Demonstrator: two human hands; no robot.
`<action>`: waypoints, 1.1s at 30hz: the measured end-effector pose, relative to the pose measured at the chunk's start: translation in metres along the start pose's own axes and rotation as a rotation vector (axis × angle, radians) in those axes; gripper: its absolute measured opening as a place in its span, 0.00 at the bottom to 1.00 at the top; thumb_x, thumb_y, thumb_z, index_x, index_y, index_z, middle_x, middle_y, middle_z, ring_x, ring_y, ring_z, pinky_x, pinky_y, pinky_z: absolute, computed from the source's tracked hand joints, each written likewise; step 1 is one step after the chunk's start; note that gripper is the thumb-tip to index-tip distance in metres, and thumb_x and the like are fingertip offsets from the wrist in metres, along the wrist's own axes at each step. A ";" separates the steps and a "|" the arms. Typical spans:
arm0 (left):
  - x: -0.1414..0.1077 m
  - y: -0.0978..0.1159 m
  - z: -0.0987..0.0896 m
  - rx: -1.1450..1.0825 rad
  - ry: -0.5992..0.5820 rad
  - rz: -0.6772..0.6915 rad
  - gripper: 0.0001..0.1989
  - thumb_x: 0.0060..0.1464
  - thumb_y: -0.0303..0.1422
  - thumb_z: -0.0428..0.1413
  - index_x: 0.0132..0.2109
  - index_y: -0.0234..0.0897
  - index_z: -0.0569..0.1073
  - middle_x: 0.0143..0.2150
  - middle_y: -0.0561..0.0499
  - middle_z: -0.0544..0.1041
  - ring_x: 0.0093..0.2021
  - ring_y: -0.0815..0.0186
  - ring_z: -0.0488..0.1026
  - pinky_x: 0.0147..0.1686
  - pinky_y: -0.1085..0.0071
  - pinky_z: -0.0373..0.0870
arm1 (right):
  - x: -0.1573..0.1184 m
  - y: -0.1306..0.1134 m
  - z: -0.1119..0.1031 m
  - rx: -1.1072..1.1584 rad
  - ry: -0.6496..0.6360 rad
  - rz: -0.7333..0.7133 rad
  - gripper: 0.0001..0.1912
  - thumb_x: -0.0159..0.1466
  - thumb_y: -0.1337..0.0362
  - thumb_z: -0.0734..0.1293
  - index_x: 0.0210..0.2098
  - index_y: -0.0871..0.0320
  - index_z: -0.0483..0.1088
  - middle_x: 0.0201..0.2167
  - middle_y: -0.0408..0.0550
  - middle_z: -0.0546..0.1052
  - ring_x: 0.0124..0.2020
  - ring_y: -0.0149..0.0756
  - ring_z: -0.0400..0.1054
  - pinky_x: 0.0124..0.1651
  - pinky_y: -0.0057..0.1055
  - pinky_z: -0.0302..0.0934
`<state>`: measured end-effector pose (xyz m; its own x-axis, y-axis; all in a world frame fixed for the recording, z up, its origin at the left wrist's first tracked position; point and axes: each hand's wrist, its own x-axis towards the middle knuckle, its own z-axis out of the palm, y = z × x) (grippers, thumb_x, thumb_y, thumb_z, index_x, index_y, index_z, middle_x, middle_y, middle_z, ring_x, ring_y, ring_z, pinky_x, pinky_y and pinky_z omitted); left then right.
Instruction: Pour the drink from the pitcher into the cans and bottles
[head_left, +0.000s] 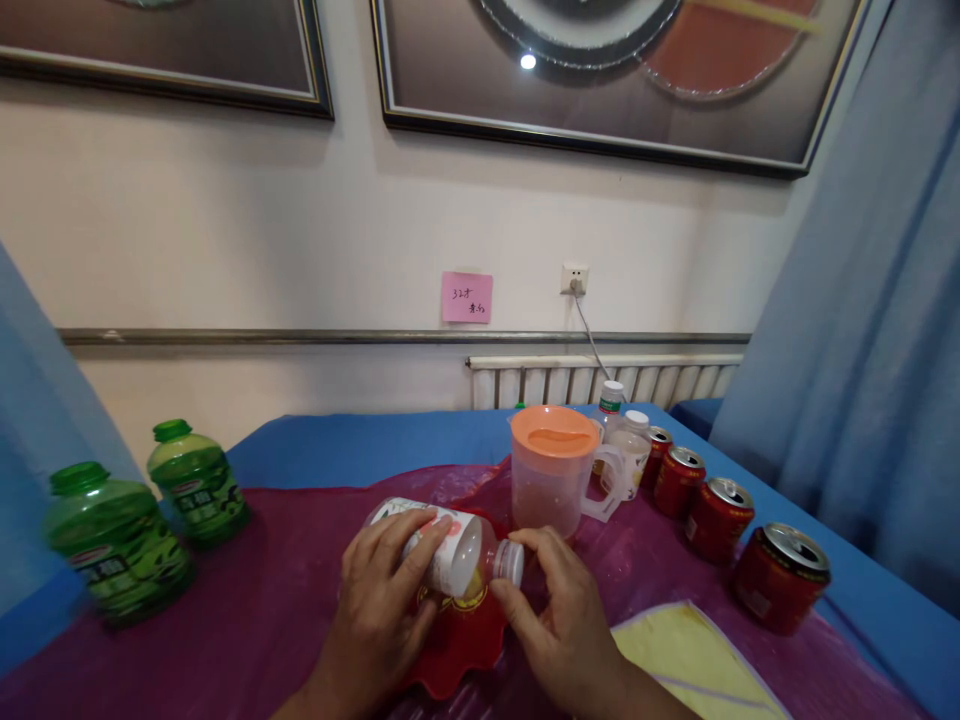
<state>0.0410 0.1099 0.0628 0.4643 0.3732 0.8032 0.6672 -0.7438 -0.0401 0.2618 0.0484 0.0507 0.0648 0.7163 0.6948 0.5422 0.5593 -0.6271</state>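
A clear plastic bottle (486, 560) with a white floral label lies tilted on its side, its neck pointing right. Wrapped around its labelled body is my left hand (382, 590). The fingers and thumb of my right hand (555, 610) pinch the white cap (509, 563) at the bottle's neck. Under the bottle is a red scalloped mat (450, 660) with yellow print. Just behind my right hand stands a translucent pitcher (544, 490) with an orange lid (555, 432). The yellow cloth (694, 660) lies beside my right wrist.
Two green bottles (116, 545) stand at the left. Several red cans (784, 575) line the right side, near a white-capped bottle (630, 455) and a clear bottle (610, 400). Purple plastic sheeting (285, 580) covers the blue tablecloth (315, 445). A power cord (592, 335) hangs from the wall socket.
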 end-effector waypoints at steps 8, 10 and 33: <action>0.001 -0.001 0.000 -0.019 0.000 -0.008 0.28 0.59 0.26 0.56 0.65 0.43 0.67 0.59 0.42 0.75 0.59 0.51 0.69 0.61 0.52 0.62 | -0.002 0.004 -0.008 -0.074 0.015 -0.200 0.24 0.67 0.67 0.65 0.62 0.53 0.63 0.54 0.56 0.71 0.55 0.47 0.68 0.56 0.47 0.66; 0.000 -0.003 0.001 -0.010 -0.001 -0.004 0.27 0.59 0.27 0.56 0.65 0.42 0.67 0.59 0.41 0.74 0.59 0.51 0.70 0.61 0.52 0.61 | -0.001 0.005 -0.010 -0.110 -0.003 -0.261 0.26 0.67 0.70 0.64 0.64 0.53 0.62 0.55 0.56 0.71 0.55 0.47 0.67 0.56 0.47 0.66; 0.006 -0.004 0.003 -0.422 -0.084 -0.779 0.34 0.46 0.51 0.63 0.56 0.37 0.73 0.51 0.41 0.83 0.50 0.48 0.81 0.51 0.52 0.78 | -0.056 0.022 -0.012 -0.178 -0.679 0.336 0.19 0.47 0.65 0.81 0.31 0.55 0.69 0.38 0.44 0.81 0.42 0.44 0.73 0.46 0.35 0.57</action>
<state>0.0433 0.1166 0.0657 0.0207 0.8857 0.4638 0.5491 -0.3977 0.7351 0.2806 0.0154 0.0019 -0.2469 0.9663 0.0730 0.7142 0.2324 -0.6602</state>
